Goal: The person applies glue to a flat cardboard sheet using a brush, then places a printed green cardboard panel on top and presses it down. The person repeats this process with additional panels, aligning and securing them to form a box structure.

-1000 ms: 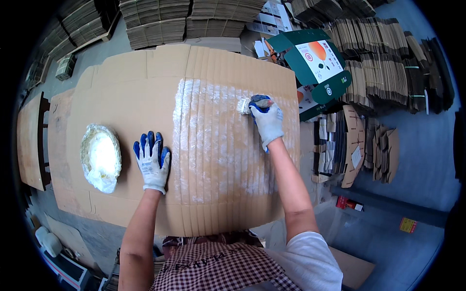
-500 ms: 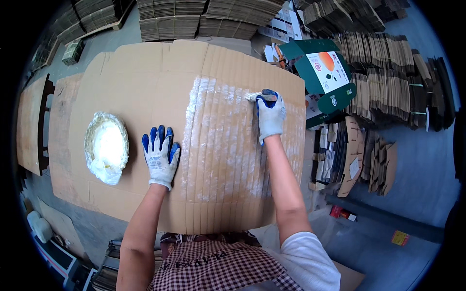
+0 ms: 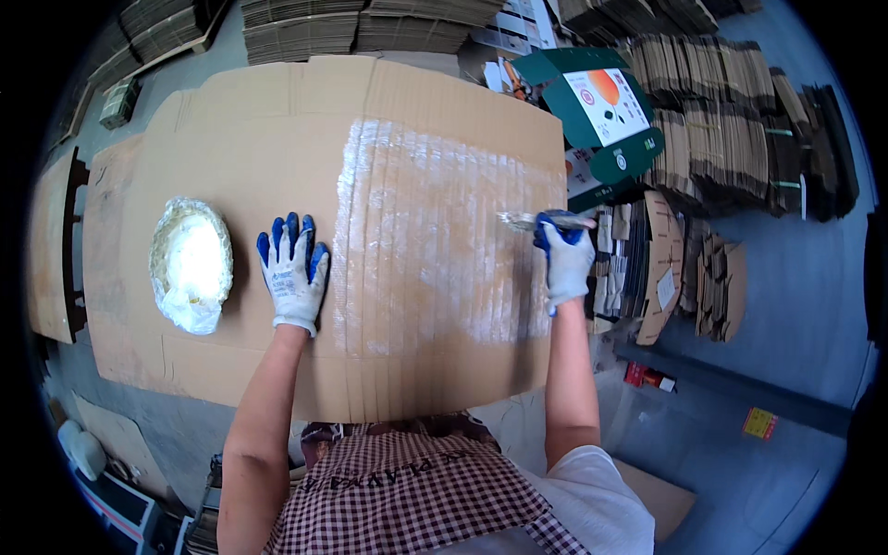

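Note:
A large sheet of brown cardboard (image 3: 268, 120) lies flat in front of me, its right half streaked with wet white glue (image 3: 416, 231). My right hand (image 3: 565, 264), in a white and blue work glove, is closed around the handle of a brush (image 3: 524, 221) at the sheet's right edge. The bristles point left over the glued area; whether they touch it I cannot tell. My left hand (image 3: 294, 277), gloved alike, rests flat on the bare cardboard with fingers spread. To its left sits a round bowl (image 3: 159, 250), wrapped in crumpled plastic and holding something bright white.
A wooden board (image 3: 116, 305) shows under the sheet's left side. Beyond the right edge lie a green printed box (image 3: 583, 102) and stacks of folded cardboard (image 3: 721, 148). More bundled cardboard (image 3: 301, 28) stands behind. A red and yellow card (image 3: 759, 423) is at the lower right.
My right hand has moved right and nearer to me with the brush, from the upper part of the glued area to the sheet's right edge. My left hand stays flat on the sheet.

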### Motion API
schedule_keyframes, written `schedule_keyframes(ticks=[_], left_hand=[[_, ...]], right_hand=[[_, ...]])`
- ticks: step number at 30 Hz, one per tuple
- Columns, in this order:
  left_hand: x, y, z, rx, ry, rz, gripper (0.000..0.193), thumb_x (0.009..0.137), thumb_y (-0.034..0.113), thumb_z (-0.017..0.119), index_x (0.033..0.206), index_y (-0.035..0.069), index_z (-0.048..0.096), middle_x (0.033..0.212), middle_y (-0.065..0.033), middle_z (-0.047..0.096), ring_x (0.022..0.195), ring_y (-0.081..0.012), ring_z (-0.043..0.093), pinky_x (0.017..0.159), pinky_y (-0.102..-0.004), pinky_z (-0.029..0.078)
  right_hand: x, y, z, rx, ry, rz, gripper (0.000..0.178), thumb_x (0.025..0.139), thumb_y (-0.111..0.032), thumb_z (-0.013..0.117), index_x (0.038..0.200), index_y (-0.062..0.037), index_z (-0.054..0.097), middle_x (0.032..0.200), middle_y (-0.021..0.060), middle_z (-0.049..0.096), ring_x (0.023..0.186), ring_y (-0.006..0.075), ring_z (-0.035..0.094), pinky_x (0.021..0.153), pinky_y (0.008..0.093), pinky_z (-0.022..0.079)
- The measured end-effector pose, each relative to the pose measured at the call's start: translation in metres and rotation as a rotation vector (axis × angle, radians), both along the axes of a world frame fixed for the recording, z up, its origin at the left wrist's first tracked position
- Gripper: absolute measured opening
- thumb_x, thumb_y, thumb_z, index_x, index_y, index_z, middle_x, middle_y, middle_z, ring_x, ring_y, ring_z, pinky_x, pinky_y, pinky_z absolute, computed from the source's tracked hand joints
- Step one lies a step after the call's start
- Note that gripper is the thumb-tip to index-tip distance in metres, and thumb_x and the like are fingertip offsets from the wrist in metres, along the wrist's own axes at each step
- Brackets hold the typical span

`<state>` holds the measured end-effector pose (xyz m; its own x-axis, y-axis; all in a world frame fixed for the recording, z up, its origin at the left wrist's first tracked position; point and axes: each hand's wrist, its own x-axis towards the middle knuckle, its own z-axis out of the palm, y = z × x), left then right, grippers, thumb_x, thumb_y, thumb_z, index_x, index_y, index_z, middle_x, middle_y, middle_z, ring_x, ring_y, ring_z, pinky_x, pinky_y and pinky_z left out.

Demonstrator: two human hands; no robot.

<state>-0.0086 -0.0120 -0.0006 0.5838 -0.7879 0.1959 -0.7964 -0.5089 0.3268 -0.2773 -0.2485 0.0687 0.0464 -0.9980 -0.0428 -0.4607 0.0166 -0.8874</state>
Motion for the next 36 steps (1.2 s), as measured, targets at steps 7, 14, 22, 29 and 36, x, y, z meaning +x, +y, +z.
schedule_keyframes(ticks=[7, 14, 22, 29, 36], left_hand=[[0.01, 0.005, -0.01, -0.144, 0.027, -0.017, 0.037, 0.083, 0.022, 0.049, 0.118, 0.01, 0.05, 0.124, -0.0106, 0.045, 0.119, -0.0283, 0.035, 0.103, -0.0426, 0.018], [-0.006, 0.007, 0.02, -0.316, 0.01, -0.161, 0.035, 0.083, 0.019, 0.048, 0.116, 0.007, 0.051, 0.121, -0.0121, 0.047, 0.118, -0.0292, 0.037, 0.102, -0.0429, 0.02], [-0.14, 0.031, 0.047, -0.004, 0.352, -1.168, 0.034, 0.075, 0.034, 0.055, 0.095, 0.007, 0.058, 0.106, -0.0104, 0.053, 0.101, -0.0273, 0.048, 0.092, -0.0421, 0.034], [-0.181, 0.029, 0.006, 0.082, 0.279, -1.252, 0.037, 0.078, 0.034, 0.053, 0.105, 0.008, 0.055, 0.111, -0.0096, 0.051, 0.109, -0.028, 0.044, 0.097, -0.0423, 0.03], [-0.18, 0.029, 0.003, 0.085, 0.284, -1.257, 0.041, 0.077, 0.033, 0.055, 0.111, 0.01, 0.052, 0.117, -0.0098, 0.048, 0.112, -0.0295, 0.041, 0.098, -0.044, 0.029]], right_hand=[[-0.089, 0.042, 0.003, 0.237, -0.343, -0.266, 0.012, 0.077, -0.01, 0.064, 0.085, -0.0032, 0.06, 0.069, 0.0037, 0.058, 0.052, 0.0118, 0.055, 0.045, 0.0251, 0.048], [-0.126, 0.103, -0.016, 0.233, -0.252, -0.149, 0.019, 0.075, -0.006, 0.063, 0.093, 0.0013, 0.062, 0.084, 0.0059, 0.063, 0.07, 0.0132, 0.059, 0.066, 0.0247, 0.048], [-0.065, 0.156, 0.015, 0.147, 0.007, 0.307, 0.029, 0.069, -0.008, 0.065, 0.097, -0.0035, 0.059, 0.092, 0.008, 0.061, 0.08, 0.0186, 0.059, 0.073, 0.0288, 0.046], [-0.057, 0.17, -0.01, -0.099, 0.257, 0.636, 0.027, 0.071, -0.016, 0.062, 0.096, -0.0084, 0.057, 0.091, 0.0127, 0.056, 0.083, 0.0301, 0.055, 0.071, 0.036, 0.046], [-0.076, 0.164, -0.01, -0.238, 0.416, 0.659, 0.033, 0.07, -0.015, 0.058, 0.103, -0.0118, 0.055, 0.095, 0.0099, 0.056, 0.084, 0.0273, 0.056, 0.072, 0.0367, 0.046]])
